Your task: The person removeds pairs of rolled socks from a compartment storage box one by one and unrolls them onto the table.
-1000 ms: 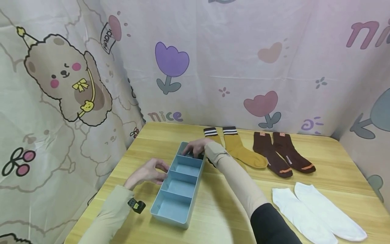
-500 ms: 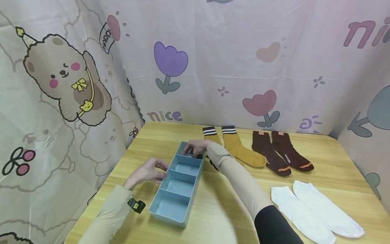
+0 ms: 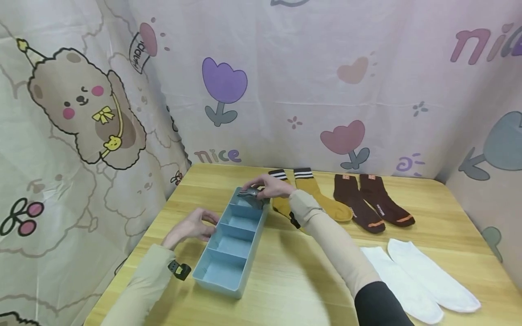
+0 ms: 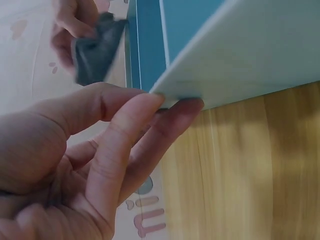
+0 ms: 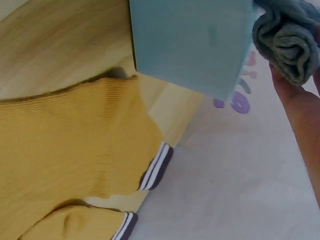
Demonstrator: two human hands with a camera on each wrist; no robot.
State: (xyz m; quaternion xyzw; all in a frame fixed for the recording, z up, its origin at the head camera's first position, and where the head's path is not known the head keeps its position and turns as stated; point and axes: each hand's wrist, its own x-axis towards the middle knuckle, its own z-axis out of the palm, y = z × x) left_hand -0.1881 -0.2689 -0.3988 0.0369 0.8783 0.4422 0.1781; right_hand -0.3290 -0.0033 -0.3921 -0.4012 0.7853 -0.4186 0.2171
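Observation:
My right hand (image 3: 272, 186) pinches a rolled grey sock (image 3: 256, 200) over the far compartment of the light blue divided box (image 3: 239, 275). In the right wrist view the grey sock (image 5: 292, 47) shows its coiled end, beside the box wall (image 5: 195, 45). In the left wrist view the same grey sock (image 4: 99, 52) hangs from the right hand's fingers. My left hand (image 3: 195, 226) touches the box's left wall with its fingertips. Up close, the left hand (image 4: 100, 150) has relaxed, bent fingers against the wall's outside (image 4: 260, 45).
Right of the box lie a pair of mustard socks (image 3: 320, 199) with striped cuffs, then a pair of dark brown socks (image 3: 381, 199). A pair of white ankle socks (image 3: 432, 280) lies nearer on the wooden table (image 3: 293, 280). A printed curtain (image 3: 269, 99) stands behind.
My right hand has come up out of the far compartment with the grey sock in its fingers. The left hand stays against the box wall. The head view has shifted slightly.

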